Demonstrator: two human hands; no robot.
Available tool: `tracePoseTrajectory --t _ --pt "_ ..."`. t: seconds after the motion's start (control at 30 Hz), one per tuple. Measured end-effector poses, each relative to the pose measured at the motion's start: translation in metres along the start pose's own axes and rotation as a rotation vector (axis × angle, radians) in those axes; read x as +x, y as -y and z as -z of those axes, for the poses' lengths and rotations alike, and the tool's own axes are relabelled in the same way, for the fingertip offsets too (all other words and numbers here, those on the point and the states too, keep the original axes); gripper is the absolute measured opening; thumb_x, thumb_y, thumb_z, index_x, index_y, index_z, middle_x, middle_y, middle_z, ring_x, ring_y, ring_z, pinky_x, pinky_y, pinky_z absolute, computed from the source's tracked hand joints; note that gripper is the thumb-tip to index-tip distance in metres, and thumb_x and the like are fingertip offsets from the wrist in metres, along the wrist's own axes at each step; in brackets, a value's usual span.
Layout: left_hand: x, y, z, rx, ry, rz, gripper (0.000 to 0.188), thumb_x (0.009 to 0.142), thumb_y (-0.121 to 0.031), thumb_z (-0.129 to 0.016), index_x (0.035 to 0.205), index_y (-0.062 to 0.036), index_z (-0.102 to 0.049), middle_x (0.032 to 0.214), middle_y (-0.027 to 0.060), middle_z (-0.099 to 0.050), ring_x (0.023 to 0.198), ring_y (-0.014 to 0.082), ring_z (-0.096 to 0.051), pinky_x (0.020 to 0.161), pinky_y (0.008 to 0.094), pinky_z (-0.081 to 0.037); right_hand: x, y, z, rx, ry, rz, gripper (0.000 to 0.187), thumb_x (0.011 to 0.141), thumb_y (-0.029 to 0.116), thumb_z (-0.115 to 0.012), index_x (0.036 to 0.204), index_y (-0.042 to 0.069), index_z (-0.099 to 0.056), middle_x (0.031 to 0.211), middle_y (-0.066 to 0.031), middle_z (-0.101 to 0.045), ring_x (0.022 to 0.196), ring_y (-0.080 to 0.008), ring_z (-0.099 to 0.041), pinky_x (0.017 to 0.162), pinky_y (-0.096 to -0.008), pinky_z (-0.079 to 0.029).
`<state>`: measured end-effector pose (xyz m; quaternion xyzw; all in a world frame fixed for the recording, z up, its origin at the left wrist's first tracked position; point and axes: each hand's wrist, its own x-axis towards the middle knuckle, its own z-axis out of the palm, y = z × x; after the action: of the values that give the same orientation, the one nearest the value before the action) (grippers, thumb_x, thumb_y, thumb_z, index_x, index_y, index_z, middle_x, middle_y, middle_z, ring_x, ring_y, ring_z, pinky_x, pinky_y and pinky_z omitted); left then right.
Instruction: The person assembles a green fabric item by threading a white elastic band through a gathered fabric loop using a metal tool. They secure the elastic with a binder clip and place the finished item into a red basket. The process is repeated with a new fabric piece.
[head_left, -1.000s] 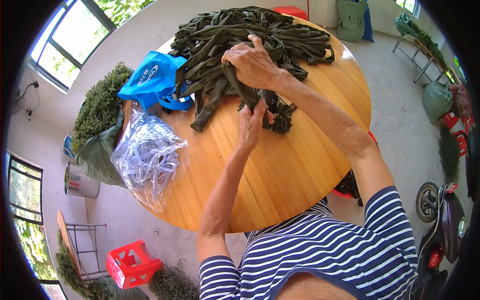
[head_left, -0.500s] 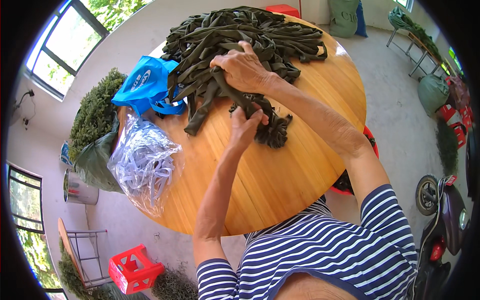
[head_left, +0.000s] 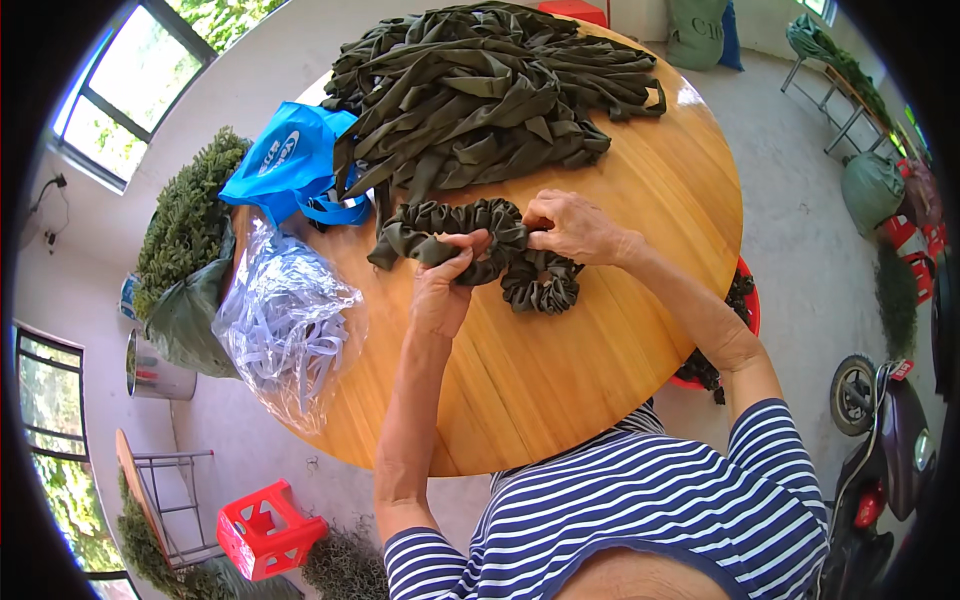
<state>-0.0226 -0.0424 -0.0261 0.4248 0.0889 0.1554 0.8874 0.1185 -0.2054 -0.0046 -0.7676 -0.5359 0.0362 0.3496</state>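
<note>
A gathered dark-green fabric tube point(head_left: 455, 218), bunched like a scrunchie, curves across the table in front of the pile. My left hand point(head_left: 447, 285) is closed round its near side, with the thumb on top. At the tube's right end, my right hand point(head_left: 577, 228) pinches the ruffled cloth between thumb and fingers. Just below my right hand lies a ring-shaped dark-green scrunchie point(head_left: 540, 290) on the wood. A large heap of flat dark-green fabric strips point(head_left: 480, 100) covers the far part of the table.
On the round wooden table point(head_left: 600, 350), a blue bag point(head_left: 285, 160) and a clear plastic bag of pale elastic strips point(head_left: 290, 320) lie at the left. A red tub point(head_left: 750, 310) with dark pieces stands beside the right edge. A red stool point(head_left: 268, 530) is at lower left.
Both hands came off the heap's near edge toward me. My right hand moved right and down. The long flat strip they held now shows as a bunched, curved tube.
</note>
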Motion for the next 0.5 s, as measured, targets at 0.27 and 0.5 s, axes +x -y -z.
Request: tracePoseTrajectory --t 0.27,0.5 --pt "-0.060 -0.070 -0.002 1.043 -0.464 -0.484 0.043 0.077 -0.014 -0.063 0.116 -0.0013 -0.049 0.114 0.0153 -0.052 0.109 0.0257 -0.048 0.090 0.0400 -0.038 0.000 0.015 0.003 0.032 -0.140 0.219 0.015 0.071 0.010 -0.063 0.081 0.003 -0.055 0.076 -0.0090 -0.057 0.073 -0.0264 -0.056 0.065 -0.0338 -0.045" --pt "-0.035 -0.064 -0.047 2.048 0.284 -0.374 0.030 0.073 -0.020 -0.064 0.099 -0.0060 -0.056 0.093 0.0122 -0.058 0.093 0.0293 -0.053 0.079 0.0378 -0.039 -0.006 0.038 -0.017 -0.002 -0.191 0.449 0.013 0.076 0.013 -0.062 0.083 0.008 -0.052 0.074 -0.0058 -0.057 0.068 -0.0246 -0.058 0.056 -0.0345 -0.045"
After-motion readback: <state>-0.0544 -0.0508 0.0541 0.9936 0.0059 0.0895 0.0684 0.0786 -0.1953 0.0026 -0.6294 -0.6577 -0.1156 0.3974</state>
